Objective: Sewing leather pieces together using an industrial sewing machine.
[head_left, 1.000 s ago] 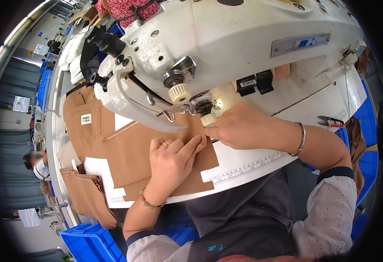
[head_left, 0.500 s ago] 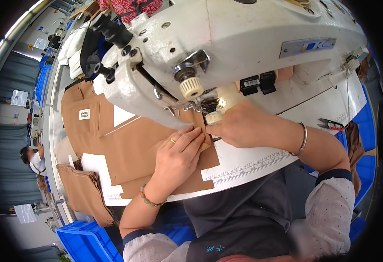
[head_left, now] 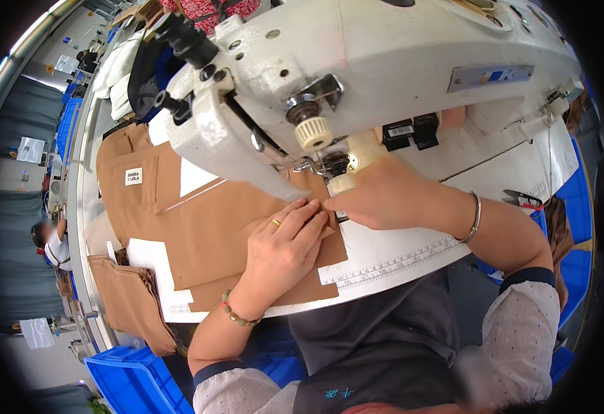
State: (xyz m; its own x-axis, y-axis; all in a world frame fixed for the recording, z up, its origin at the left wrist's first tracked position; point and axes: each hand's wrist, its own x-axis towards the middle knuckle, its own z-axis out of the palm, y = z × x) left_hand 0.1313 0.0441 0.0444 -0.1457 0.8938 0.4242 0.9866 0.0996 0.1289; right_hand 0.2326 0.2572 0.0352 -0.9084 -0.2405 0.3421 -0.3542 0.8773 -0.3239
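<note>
A brown fabric panel [head_left: 212, 234], with a stitched pocket and a white label [head_left: 134, 176], lies under the head of a white sewing machine [head_left: 398, 52]. My left hand [head_left: 285, 245] rests on the fabric with its fingers stretched out, just in front of the machine's needle area. A folded edge shows beside its fingertips. On the other side, my right hand [head_left: 385, 196] has curled fingers, with the thumb and forefinger at the fabric's right edge. The machine head partly hides the needle and presser foot.
Red-handled thread snips [head_left: 522, 199] lie on the table's right side. A printed ruler strip [head_left: 398, 265] runs along the front edge. Stacked brown pieces [head_left: 131, 300] hang over the left edge, above a blue crate [head_left: 136, 383]. Black tags [head_left: 412, 131] sit behind my right hand.
The view has shifted slightly, so the machine head appears a little farther right and higher. Both hands stay at nearly the same place on the fabric.
</note>
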